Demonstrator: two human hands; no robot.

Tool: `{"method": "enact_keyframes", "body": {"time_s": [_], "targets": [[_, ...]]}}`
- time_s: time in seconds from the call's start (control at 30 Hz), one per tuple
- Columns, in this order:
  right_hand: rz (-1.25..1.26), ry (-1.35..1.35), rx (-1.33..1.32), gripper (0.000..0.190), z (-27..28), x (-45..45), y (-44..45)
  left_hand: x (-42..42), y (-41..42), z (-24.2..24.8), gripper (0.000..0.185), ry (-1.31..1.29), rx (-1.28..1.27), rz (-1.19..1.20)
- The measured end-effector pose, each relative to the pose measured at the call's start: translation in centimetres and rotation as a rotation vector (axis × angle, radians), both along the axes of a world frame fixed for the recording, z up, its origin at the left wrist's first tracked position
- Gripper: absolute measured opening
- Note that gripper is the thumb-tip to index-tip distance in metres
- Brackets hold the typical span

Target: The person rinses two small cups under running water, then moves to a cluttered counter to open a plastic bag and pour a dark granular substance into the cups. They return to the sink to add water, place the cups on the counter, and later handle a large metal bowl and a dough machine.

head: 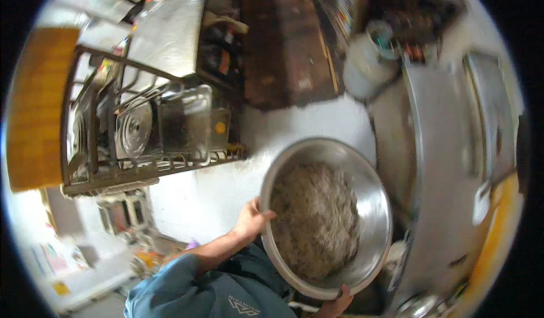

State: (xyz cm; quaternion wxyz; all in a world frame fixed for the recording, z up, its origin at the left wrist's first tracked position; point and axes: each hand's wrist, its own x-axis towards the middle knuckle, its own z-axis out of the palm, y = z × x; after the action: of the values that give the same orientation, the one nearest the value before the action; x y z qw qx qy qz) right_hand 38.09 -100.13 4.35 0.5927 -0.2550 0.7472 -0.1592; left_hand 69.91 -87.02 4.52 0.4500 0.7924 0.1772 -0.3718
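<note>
A large round metal basin (374,203) is held in front of my body, tilted so that its inside shows. In it lies a heap of greyish-brown shredded or grainy food (318,220), too blurred to name. My left hand (251,219) grips the rim on the left side, thumb over the edge. My right hand (338,304) holds the rim at the bottom, partly hidden under the basin.
A metal rack (127,173) with trays stands at the left, beside a steel table (168,33). A dark brown board-like surface (289,50) lies ahead. A whitish barrel (367,69) and a long steel counter (446,148) stand at the right.
</note>
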Motion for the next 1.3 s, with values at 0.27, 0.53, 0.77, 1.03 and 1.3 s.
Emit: {"method": "enact_keyframes", "body": {"time_s": [0.27,0.53,0.77,1.03,1.3], "targets": [[0.381,0.178,-0.153,0.042,13.7,8.3,-2.1,9.4,0.8,10.9,0.023,0.009,-0.432,0.022],[0.094,-0.085,-0.321,0.015,17.7,27.5,-6.9,24.6,1.6,16.6,0.023,-0.068,-0.496,0.347],[0.639,-0.353,-0.183,0.04,18.8,60.8,-13.8,39.7,7.7,17.1,0.039,-0.3,-0.568,0.875],[1.122,-0.685,-0.195,0.034,15.5,94.1,-10.7,56.1,11.8,12.7,0.04,-0.556,-0.585,1.233],[1.565,-0.317,-0.006,0.035,1.0,115.0,-10.6,66.0,10.3,-3.2,0.025,-0.621,-0.038,1.214]]}}
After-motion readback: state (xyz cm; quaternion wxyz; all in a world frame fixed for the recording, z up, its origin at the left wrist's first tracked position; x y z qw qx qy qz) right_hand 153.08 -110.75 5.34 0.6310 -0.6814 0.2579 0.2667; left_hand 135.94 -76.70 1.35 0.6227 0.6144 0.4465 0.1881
